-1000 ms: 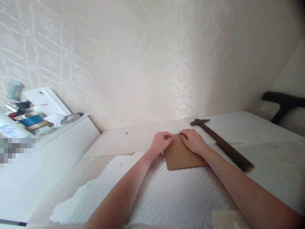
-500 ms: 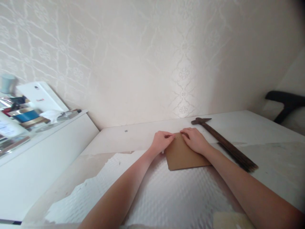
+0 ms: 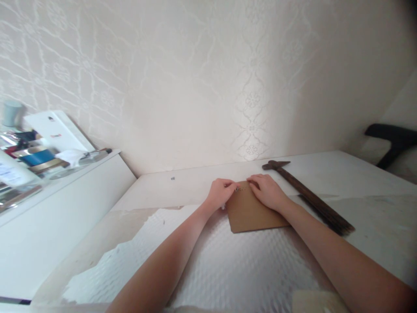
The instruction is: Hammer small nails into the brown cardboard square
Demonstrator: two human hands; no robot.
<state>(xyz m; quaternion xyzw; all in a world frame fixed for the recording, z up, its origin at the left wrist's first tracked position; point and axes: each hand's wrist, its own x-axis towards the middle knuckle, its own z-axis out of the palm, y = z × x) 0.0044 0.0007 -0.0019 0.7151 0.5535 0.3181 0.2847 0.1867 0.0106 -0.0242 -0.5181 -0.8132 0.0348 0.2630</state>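
A flat brown board (image 3: 256, 213), which looks like cardboard or fibreboard, lies on a white textured sheet, with a row of tiny dark marks near its far edge. At its far left corner my left hand (image 3: 222, 191) has thumb and forefinger pinched together. Something tiny and pale shows by those fingertips, too small to name. My right hand (image 3: 265, 189) grips the board's far right side, its fingers bent over the edge and its thumb on top. A hammer (image 3: 302, 189) with a dark wooden handle lies to the right, apart from both hands.
White textured sheet (image 3: 137, 256) with torn edges covers part of the white table (image 3: 156, 191). A small grey bit (image 3: 173, 178) lies near the wall. On the left, a white cabinet (image 3: 74, 213) carries a white box (image 3: 60, 130) and a blue tape roll (image 3: 37, 158). A black chair part (image 3: 392, 137) stands right.
My left fingertips have drawn back slightly to the left, and a tiny pale bit now shows beside them. My right hand, the board and the hammer stay essentially where they were.
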